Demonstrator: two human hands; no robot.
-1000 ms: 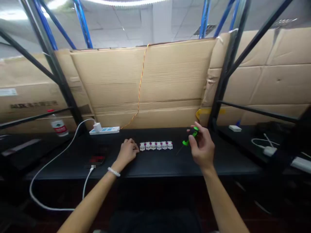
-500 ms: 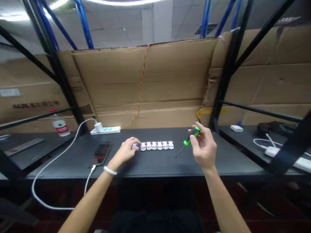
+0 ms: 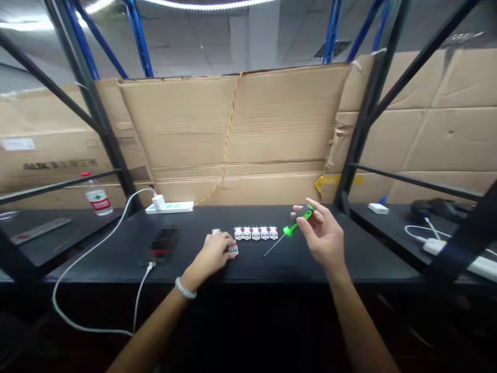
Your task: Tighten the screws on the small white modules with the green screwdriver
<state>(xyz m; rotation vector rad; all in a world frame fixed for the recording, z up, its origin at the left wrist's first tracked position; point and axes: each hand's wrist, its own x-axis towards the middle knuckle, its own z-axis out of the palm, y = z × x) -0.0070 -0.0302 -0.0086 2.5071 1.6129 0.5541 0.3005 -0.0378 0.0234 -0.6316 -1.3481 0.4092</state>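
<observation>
My left hand (image 3: 214, 252) is closed over a small white part (image 3: 233, 250), pinching it just above or on the black tabletop; the fingertips partly cover it. Behind the knuckles a similar white piece (image 3: 216, 231) peeks out. To the right, several small white-and-purple parts (image 3: 255, 233) stand side by side in a row; their exact kind is too small to tell. A green-and-black screwdriver (image 3: 302, 219) is gripped in my right hand (image 3: 324, 235), its thin shaft slanting down to the left, with the tip in front of the row.
A blurred phone (image 3: 161, 248) with a white charging cable (image 3: 139, 295) lies left of my left hand. At the back left is a white power strip (image 3: 171, 207). Cardboard (image 3: 233, 124) walls the back; black rack posts (image 3: 359, 124) rise on both sides. A bottle (image 3: 98, 198) stands far left.
My left hand has moved right and nearer to me, drawing the leftmost white part out of the row. The screwdriver has shifted left, and its shaft lies flatter.
</observation>
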